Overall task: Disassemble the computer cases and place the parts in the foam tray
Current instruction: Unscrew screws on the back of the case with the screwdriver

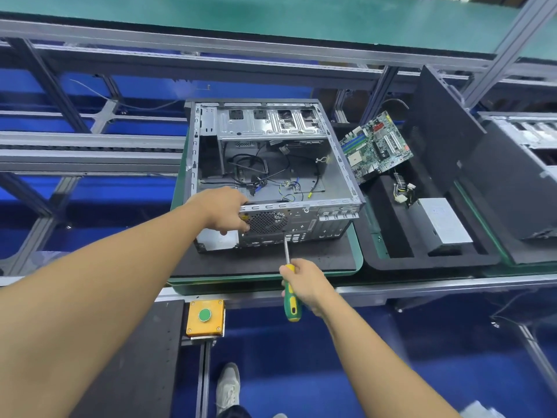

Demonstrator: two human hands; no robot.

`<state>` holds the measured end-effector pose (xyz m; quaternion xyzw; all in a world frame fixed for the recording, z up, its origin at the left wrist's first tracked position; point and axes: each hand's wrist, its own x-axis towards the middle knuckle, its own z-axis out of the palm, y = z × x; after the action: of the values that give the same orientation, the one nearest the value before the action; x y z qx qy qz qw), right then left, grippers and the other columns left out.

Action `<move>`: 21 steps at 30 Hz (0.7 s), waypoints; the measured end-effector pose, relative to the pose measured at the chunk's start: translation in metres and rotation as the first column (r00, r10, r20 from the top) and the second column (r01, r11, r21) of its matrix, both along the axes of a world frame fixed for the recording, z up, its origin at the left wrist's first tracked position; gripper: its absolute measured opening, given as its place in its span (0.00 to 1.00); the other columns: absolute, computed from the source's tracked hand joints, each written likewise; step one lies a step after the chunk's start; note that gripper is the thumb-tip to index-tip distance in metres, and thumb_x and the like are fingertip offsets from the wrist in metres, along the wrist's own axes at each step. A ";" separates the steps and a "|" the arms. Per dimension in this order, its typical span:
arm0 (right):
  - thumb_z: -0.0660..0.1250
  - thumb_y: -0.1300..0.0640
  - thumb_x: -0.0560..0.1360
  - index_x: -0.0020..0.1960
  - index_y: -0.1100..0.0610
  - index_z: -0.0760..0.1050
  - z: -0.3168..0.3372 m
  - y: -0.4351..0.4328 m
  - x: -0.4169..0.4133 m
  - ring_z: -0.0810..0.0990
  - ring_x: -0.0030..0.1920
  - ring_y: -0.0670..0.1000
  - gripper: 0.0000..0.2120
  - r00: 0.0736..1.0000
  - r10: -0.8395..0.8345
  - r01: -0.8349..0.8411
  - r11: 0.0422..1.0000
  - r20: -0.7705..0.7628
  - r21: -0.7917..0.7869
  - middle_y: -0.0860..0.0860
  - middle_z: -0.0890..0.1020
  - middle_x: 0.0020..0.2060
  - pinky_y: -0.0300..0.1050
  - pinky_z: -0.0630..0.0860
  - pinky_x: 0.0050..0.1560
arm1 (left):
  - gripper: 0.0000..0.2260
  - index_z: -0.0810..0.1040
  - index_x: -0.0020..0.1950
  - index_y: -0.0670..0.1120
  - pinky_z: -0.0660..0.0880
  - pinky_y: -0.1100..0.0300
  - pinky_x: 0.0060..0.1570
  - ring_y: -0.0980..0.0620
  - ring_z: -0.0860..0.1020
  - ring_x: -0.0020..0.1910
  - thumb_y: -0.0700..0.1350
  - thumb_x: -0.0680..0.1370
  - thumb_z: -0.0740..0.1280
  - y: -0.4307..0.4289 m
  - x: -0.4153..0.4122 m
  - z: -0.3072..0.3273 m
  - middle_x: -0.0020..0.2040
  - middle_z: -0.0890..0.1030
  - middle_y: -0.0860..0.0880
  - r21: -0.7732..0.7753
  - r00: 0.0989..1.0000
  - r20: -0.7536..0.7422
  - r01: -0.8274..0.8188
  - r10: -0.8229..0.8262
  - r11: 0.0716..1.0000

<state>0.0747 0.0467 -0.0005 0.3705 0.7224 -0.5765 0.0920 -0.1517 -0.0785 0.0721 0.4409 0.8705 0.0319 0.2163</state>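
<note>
An open computer case (271, 122) lies on its side on a black mat (271, 260), its inside holding only loose cables. The left hand (224, 211) grips the near rim of the case, fingers curled over the edge beside the round fan grille. The right hand (307, 282) is wrapped around the handle of a green and yellow screwdriver (291, 300), whose tip touches the rear panel just below the grille.

Just to the right sits a black foam tray (391, 224). A green circuit board (375, 146) leans at its far end, and a silver power supply (444, 221) rests in a slot. A dark side panel (437, 131) stands beyond the tray. A yellow box with a green button (205, 317) is mounted at the near edge.
</note>
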 end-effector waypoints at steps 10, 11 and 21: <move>0.65 0.44 0.80 0.47 0.57 0.76 0.001 0.001 0.010 0.82 0.31 0.50 0.16 0.997 -0.079 0.082 0.980 0.023 -0.181 0.54 0.86 0.36 0.46 0.79 0.34 | 0.09 0.75 0.43 0.56 0.78 0.58 0.44 0.68 0.77 0.25 0.59 0.71 0.69 0.000 -0.002 -0.003 0.32 0.84 0.55 -0.012 1.000 -0.013 0.016 -0.016 1.000; 0.65 0.42 0.79 0.44 0.53 0.76 -0.002 -0.005 0.012 0.81 0.29 0.50 0.15 0.995 -0.102 0.102 0.995 0.021 0.009 0.51 0.85 0.33 0.48 0.78 0.34 | 0.09 0.75 0.43 0.56 0.78 0.57 0.45 0.68 0.76 0.25 0.59 0.71 0.69 0.000 -0.002 -0.003 0.32 0.84 0.55 -0.018 1.000 -0.016 0.017 -0.017 1.000; 0.62 0.45 0.80 0.47 0.60 0.73 0.010 -0.015 0.000 0.71 0.24 0.51 0.17 0.965 -0.257 0.261 0.889 0.061 -0.377 0.53 0.72 0.35 0.42 0.70 0.28 | 0.08 0.75 0.43 0.57 0.78 0.56 0.44 0.66 0.77 0.25 0.59 0.72 0.69 0.000 -0.001 -0.001 0.33 0.84 0.54 -0.019 1.000 -0.006 0.013 -0.013 1.000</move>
<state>0.0750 0.0321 0.0097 0.4411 0.5400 -0.7114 0.0883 -0.1530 -0.0785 0.0707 0.4446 0.8685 0.0208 0.2180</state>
